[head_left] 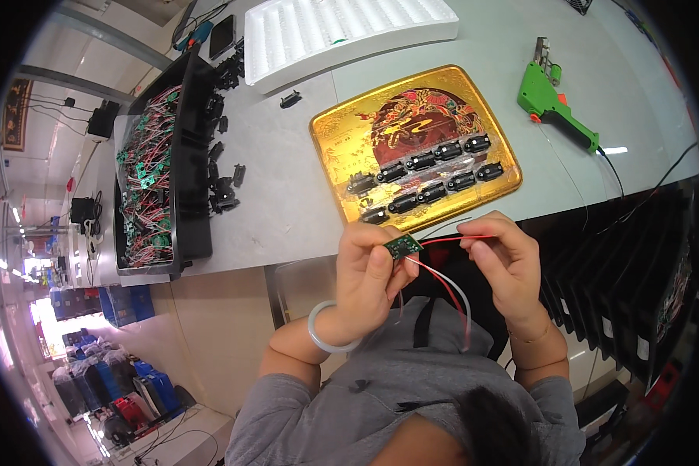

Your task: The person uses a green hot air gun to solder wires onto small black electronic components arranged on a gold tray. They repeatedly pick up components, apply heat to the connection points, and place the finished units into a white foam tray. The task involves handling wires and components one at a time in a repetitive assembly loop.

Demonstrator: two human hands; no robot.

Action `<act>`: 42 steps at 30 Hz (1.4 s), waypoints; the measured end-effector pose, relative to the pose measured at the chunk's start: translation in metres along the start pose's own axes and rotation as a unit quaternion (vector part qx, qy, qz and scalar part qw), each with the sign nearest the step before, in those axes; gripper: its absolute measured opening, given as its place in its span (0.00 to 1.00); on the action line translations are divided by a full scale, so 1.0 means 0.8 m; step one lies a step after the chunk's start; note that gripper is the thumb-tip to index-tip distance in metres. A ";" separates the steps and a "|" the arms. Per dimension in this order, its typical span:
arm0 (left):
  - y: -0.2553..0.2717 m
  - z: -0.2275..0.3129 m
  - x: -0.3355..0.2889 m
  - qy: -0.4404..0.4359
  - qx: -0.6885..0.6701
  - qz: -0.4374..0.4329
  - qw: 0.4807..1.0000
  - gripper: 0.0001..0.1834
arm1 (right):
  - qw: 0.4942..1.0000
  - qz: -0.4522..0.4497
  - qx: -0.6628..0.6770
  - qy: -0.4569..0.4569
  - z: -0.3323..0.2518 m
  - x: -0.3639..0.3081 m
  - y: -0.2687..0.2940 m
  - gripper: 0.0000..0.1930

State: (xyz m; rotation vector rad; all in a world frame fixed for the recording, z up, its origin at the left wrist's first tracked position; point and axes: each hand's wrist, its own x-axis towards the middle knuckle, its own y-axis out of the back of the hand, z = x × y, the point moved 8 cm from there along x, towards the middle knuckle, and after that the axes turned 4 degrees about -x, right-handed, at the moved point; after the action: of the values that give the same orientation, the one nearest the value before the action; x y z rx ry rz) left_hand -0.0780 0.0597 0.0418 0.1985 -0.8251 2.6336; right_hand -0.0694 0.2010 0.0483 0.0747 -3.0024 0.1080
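Between the fingers and thumb of my left hand (366, 272) is a small green circuit board (403, 247). Red and white wires run from the board; one pair hangs down in front of my grey shirt. My right hand (507, 262) pinches a red wire (450, 239) to the right of the board. Both hands are just off the table's near edge. Beyond them lies a gold tin tray (330, 120) with a red and dark printed design, bearing two rows of small black plastic housings (432, 192).
A black bin (192, 171) full of wired green boards stands at the left, with loose black parts (224, 194) beside it. At the back lies a white foam tray (349, 39). A green glue gun (555, 105) with a cord rests at the right. Black racks (613, 287) stand at lower right.
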 end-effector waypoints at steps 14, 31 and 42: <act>-0.022 -0.021 -0.012 0.019 -0.019 -0.063 0.998 0.10 | 0.990 -0.032 0.098 -0.093 0.020 -0.007 -0.004 0.04; -0.019 -0.080 -0.026 0.346 -0.049 -0.108 0.931 0.12 | 0.960 -0.023 -0.199 0.194 -0.003 -0.023 0.001 0.06; 0.028 -0.004 -0.026 0.252 -0.014 -0.013 0.968 0.11 | 0.690 0.656 -0.198 0.232 -0.105 -0.038 0.543 0.10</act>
State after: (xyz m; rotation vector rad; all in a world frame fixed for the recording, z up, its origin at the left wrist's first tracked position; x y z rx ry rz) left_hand -0.0678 0.0386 0.0226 -0.4490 -0.6720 2.4723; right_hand -0.0515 0.6414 0.0975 -1.7835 -1.8842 -0.3322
